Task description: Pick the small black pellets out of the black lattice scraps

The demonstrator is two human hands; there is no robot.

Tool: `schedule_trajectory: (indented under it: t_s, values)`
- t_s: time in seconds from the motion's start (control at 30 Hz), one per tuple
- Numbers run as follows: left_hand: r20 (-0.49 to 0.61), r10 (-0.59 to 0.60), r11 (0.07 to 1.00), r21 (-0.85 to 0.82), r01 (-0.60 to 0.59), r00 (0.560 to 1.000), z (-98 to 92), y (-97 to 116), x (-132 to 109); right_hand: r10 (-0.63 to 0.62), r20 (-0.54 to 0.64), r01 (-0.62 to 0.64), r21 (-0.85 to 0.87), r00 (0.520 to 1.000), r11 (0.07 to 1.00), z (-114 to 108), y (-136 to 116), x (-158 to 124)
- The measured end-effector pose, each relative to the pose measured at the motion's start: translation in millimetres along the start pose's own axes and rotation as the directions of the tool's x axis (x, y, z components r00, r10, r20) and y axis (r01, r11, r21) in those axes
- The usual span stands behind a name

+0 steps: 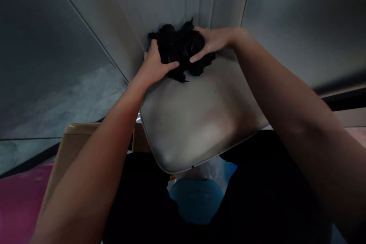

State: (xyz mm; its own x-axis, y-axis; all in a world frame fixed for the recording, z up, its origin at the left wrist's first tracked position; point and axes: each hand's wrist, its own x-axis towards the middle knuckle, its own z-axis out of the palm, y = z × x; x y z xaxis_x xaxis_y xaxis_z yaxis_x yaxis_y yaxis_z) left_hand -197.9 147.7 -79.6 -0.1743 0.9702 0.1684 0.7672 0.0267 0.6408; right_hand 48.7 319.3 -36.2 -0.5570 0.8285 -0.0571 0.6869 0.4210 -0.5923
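On pale surface (pixel 188 118), black clump (pixel 175 47), tufts (pixel 180 77) pointing outward, long axis unclear — left grip (pixel 155 64) and right grip (pixel 212 40) holding it

Clump (pixel 175 47): lying on tray's (pixel 183 122) far end
Left hand (pixel 156 61): touching clump, tray's far left
Right hand (pixel 208 42): touching clump, tray's far right
Box (pixel 67 141): sitting left of tray
Legs (pixel 143 202): flanking tray's near edge

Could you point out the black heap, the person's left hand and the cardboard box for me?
Black heap (pixel 175 48): head view, middle of its upper surface.
Left hand (pixel 156 64): head view, back of the hand.
Cardboard box (pixel 74 141): head view, brown part left of the forearm.
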Motion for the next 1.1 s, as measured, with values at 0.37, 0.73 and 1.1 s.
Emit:
schedule_trajectory:
  t_s: [0.37,0.73,1.1]
  values:
    - [-0.269,0.043,0.993,-0.09,-0.07,0.962,-38.6,9,9,0.059,0.214,-0.038,-0.102,0.975,0.994,-85,-75,-68]
    - [-0.591,0.272,0.686,-0.435,-0.584,0.759,-43.0,76,2,-0.286,0.196,0.29,0.007,0.938,0.957,-98,-148,-89]
    - [-0.686,0.422,0.242,-0.544,-0.803,0.592,-121.0,156,-45,-0.668,0.355,0.496,0.465,0.654,0.733,-77,-168,-85]
